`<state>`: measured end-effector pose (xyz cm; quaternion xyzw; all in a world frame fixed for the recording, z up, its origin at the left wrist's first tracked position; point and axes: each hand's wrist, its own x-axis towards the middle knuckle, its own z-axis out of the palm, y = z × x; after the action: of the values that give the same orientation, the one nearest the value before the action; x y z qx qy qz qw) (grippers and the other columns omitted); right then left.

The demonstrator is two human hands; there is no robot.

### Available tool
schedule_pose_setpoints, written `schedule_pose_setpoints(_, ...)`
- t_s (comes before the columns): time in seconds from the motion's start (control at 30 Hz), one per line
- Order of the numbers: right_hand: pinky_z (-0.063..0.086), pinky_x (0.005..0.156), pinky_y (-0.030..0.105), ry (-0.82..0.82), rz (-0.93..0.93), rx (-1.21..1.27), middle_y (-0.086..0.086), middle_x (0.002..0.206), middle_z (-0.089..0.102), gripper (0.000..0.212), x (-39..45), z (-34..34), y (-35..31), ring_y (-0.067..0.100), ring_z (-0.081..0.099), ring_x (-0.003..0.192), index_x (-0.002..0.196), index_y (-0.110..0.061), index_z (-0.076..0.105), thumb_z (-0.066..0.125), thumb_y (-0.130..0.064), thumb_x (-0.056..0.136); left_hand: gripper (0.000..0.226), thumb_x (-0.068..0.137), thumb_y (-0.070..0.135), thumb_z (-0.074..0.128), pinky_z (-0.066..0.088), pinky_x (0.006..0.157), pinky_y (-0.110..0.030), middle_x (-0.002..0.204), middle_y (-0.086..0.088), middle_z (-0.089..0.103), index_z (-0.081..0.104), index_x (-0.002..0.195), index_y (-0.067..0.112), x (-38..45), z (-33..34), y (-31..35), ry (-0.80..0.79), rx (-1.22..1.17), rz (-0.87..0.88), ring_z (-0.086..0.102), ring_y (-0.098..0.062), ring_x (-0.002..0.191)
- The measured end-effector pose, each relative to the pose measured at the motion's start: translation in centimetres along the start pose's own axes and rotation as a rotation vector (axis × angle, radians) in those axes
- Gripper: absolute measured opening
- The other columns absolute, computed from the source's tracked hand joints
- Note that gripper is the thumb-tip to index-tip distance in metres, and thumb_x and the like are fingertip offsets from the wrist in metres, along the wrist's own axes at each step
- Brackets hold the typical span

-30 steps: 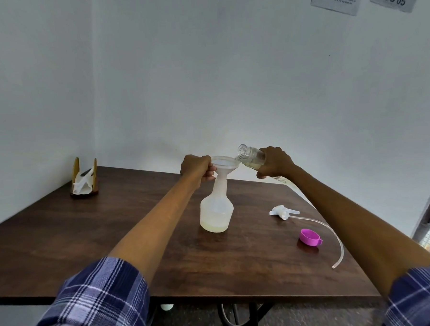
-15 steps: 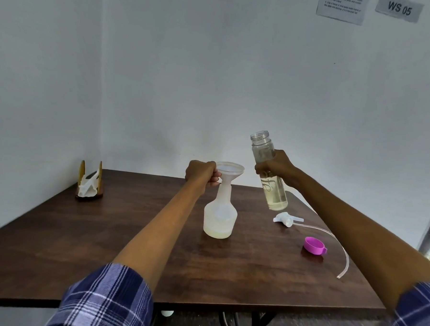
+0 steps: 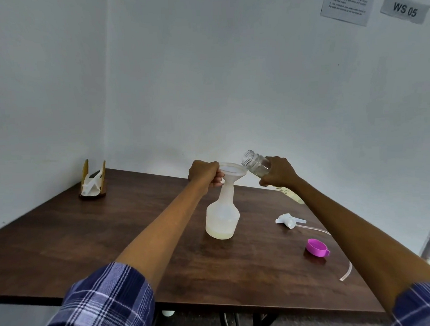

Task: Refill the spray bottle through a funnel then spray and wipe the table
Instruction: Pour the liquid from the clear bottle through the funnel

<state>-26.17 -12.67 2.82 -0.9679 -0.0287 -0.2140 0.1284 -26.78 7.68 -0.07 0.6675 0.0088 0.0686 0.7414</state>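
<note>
1. Spray bottle point(image 3: 222, 216) stands upright on the bench point(image 3: 88, 234), centre of the frame; thin layer of pale liquid at its bottom.
2. Funnel point(image 3: 233, 170) sits in the bottle's neck.
3. Left hand point(image 3: 204, 173): fingers curled round the neck just under the funnel.
4. Right hand point(image 3: 279, 171): fingers wrapped round a clear jar point(image 3: 255, 162), tilted, open mouth at the funnel's right rim.
5. Spray head point(image 3: 288, 220) with its tube lies on the bench right of the bottle; purple cap point(image 3: 316, 247) lower right of it.
6. Napkin holder point(image 3: 93, 183) at the left back corner.
</note>
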Motion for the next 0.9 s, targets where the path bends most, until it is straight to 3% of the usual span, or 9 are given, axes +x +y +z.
schedule_pose_setpoints(0.13, 0.028, 0.049, 0.021, 0.009, -0.013, -0.069, 0.003, 0.072, 0.053, 0.037, 0.23, -0.13, 0.12, 0.025, 0.051, 0.071, 0.074, -0.013, 0.047, 0.076, -0.017, 0.052, 0.018, 0.079, 0.003, 0.050, 0.055, 0.047, -0.022, 0.059, -0.006, 0.063, 0.059, 0.064, 0.004, 0.03, 0.04, 0.01, 0.000, 0.002, 0.001, 0.053, -0.009, 0.035)
schedule_pose_setpoints(0.27, 0.026, 0.048, 0.019, 0.008, -0.042, -0.081, 0.002, 0.072, 0.053, 0.034, 0.16, -0.46, -0.07, 0.025, 0.049, 0.070, 0.067, -0.017, 0.042, 0.059, -0.026, 0.039, 0.018, 0.080, 0.003, 0.050, 0.055, 0.048, -0.023, 0.059, -0.006, 0.063, 0.058, 0.063, 0.004, -0.03, -0.01, 0.03, 0.000, 0.010, -0.001, 0.053, -0.010, 0.035)
schedule_pose_setpoints(0.5, 0.026, 0.049, 0.020, 0.017, -0.053, -0.106, 0.002, 0.074, 0.053, 0.039, 0.32, -0.43, 0.06, 0.025, 0.050, 0.071, 0.073, -0.014, 0.045, 0.059, -0.027, 0.038, 0.019, 0.080, 0.003, 0.050, 0.056, 0.050, -0.024, 0.060, -0.006, 0.063, 0.058, 0.063, 0.004, -0.09, -0.01, 0.05, 0.001, 0.012, 0.000, 0.054, -0.014, 0.043)
schedule_pose_setpoints(0.7, 0.034, 0.061, 0.025, 0.028, -0.023, -0.157, 0.002, 0.078, 0.054, 0.034, 0.41, -0.61, 0.16, 0.025, 0.048, 0.076, 0.080, -0.014, 0.047, 0.074, -0.011, 0.059, 0.019, 0.080, 0.003, 0.050, 0.057, 0.056, -0.027, 0.060, -0.006, 0.063, 0.058, 0.063, 0.004, -0.01, -0.02, 0.02, 0.001, 0.011, -0.005, 0.054, -0.016, 0.046)
schedule_pose_setpoints(0.9, 0.027, 0.052, 0.021, 0.012, -0.036, -0.178, -0.001, 0.071, 0.049, 0.036, 0.26, -0.79, 0.22, 0.025, 0.048, 0.073, 0.077, -0.013, 0.044, 0.069, -0.018, 0.051, 0.018, 0.077, 0.003, 0.050, 0.057, 0.053, -0.026, 0.039, 0.003, 0.060, 0.059, 0.062, 0.004, 0.10, 0.05, 0.04, 0.018, 0.017, -0.007, 0.054, -0.012, 0.037)
